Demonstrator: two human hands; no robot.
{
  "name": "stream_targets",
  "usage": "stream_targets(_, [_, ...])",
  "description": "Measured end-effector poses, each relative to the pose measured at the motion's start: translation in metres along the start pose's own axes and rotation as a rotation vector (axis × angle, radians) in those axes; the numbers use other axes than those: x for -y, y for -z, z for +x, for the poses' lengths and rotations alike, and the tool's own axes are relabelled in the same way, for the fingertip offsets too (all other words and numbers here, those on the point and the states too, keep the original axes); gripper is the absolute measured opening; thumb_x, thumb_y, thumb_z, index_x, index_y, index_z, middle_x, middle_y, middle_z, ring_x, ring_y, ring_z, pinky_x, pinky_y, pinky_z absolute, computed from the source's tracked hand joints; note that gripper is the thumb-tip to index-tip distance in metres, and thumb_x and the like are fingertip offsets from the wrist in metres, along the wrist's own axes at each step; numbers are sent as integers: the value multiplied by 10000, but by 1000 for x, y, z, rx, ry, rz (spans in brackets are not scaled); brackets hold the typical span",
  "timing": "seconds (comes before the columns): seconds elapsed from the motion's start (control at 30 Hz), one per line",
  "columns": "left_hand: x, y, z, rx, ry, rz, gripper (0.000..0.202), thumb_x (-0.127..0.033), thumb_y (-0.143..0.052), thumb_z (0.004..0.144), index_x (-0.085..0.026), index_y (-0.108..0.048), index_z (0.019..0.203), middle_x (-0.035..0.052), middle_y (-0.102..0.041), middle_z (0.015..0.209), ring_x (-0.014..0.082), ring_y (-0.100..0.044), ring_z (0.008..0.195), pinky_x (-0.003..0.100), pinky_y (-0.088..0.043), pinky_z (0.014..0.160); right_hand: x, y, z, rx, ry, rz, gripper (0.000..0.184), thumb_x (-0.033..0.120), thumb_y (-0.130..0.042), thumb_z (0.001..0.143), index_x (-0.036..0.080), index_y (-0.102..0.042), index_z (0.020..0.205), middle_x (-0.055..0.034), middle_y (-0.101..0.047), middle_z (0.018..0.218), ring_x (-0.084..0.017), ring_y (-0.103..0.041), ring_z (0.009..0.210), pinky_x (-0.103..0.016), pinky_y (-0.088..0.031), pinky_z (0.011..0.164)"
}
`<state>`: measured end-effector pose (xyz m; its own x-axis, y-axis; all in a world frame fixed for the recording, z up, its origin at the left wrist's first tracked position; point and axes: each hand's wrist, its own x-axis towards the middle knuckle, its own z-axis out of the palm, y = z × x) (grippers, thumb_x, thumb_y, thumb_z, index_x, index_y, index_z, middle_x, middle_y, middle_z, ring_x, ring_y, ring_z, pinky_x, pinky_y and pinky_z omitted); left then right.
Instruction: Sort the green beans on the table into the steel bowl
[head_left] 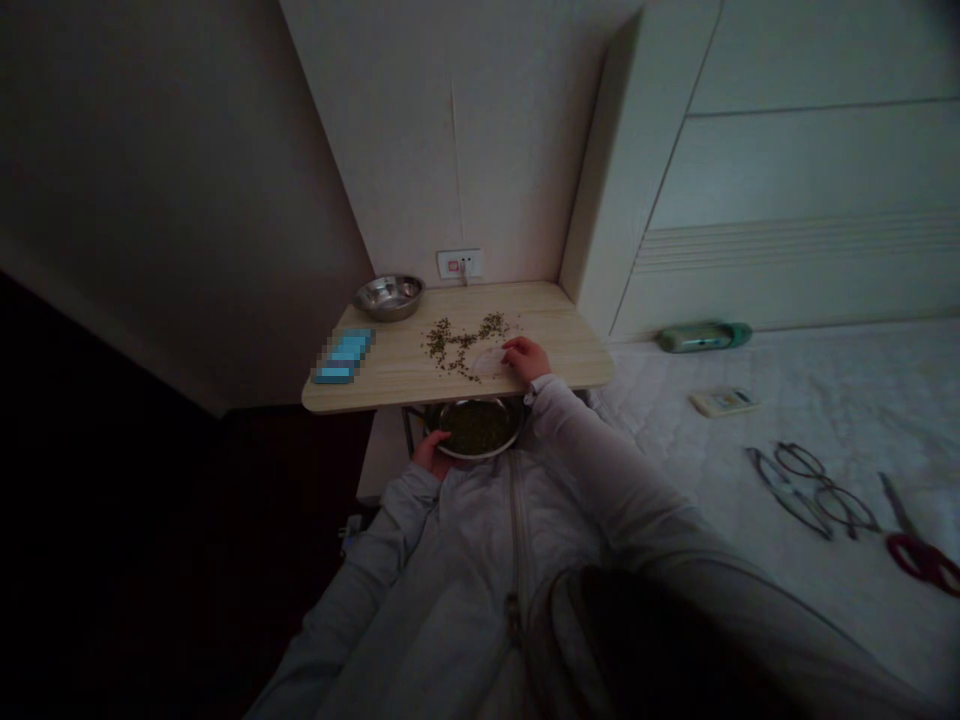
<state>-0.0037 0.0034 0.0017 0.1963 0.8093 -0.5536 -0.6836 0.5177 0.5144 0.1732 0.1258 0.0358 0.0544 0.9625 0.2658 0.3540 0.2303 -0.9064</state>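
Note:
Small dark green beans lie scattered over the middle of a light wooden table. My right hand rests on the table at the right end of the scatter, fingers curled down on a small pale sheet beside the beans. My left hand grips the left rim of a metal bowl held just below the table's front edge. The bowl is filled with the same green beans.
An empty metal bowl stands at the table's back left. A blue object lies near the left edge. A wall socket sits behind. On the bed to the right lie a green case, a remote, glasses and red scissors.

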Motion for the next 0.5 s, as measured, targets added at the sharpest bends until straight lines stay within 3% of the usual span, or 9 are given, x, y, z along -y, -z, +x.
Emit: stream_targets(0.5, [-1, 3, 2, 24, 32, -1, 351, -109, -375, 605, -94, -462, 945, 55, -609, 676, 194, -537, 725, 333, -427, 609, 5, 2, -2, -2, -11, -15, 196, 202, -394, 557, 181, -514, 710, 51, -524, 507, -67, -457, 502, -224, -378, 570])
